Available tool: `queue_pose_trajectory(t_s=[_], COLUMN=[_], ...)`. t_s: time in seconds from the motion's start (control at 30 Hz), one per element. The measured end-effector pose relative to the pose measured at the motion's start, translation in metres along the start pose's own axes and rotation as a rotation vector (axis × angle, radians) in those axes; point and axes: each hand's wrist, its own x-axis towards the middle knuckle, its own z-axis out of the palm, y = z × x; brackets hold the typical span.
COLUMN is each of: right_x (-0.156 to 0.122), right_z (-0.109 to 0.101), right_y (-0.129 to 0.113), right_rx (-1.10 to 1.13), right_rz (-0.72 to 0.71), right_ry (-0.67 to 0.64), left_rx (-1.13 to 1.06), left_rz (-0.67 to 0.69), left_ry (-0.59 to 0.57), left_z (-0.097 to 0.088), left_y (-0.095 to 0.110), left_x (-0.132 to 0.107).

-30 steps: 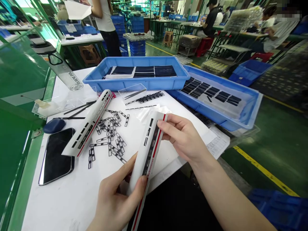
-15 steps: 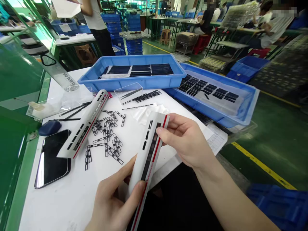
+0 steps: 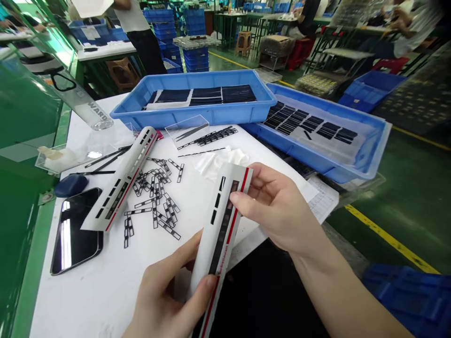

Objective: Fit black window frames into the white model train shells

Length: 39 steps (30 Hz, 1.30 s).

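I hold a long white strip [image 3: 222, 220] with a red edge and black rectangular pieces on it, tilted over the near edge of the white table [image 3: 105, 281]. My left hand [image 3: 169, 293] grips its lower end between thumb and fingers. My right hand [image 3: 278, 206] pinches its upper end, thumb on the black pieces. A second white strip [image 3: 121, 180] of the same kind lies on the table to the left, beside a scatter of several small black frame-shaped pieces [image 3: 158, 199].
A dark phone [image 3: 75, 232] lies at the left, and a clear box [image 3: 192, 131] holds tweezers. Two blue trays [image 3: 193, 96] [image 3: 327, 136] with black sheets stand at the back and right. A clear tube [image 3: 82, 103] leans at far left. People work at benches behind.
My hands have kept hold of the strip and shifted it slightly; my right thumb slid a little down along it. The view has tipped downward a bit.
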Motion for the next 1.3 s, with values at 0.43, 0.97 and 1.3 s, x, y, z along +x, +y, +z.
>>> queue_pose_trajectory(t_s=[0.43, 0.97, 1.3], right_x=[-0.041, -0.045, -0.04], right_z=[0.023, 0.015, 0.01], right_y=[0.004, 0.012, 0.014], right_rx=[-0.034, -0.063, -0.056], right_rz=[0.305, 0.315, 0.303], right_ry=[-0.123, -0.099, -0.078], left_rx=[-0.435, -0.432, -0.463], left_rz=[-0.405, -0.368, -0.381], left_ry=[-0.15, -0.063, -0.131], left_z=[0.005, 0.025, 0.021], left_y=[0.034, 0.031, 0.023], left_x=[-0.003, -0.007, -0.006])
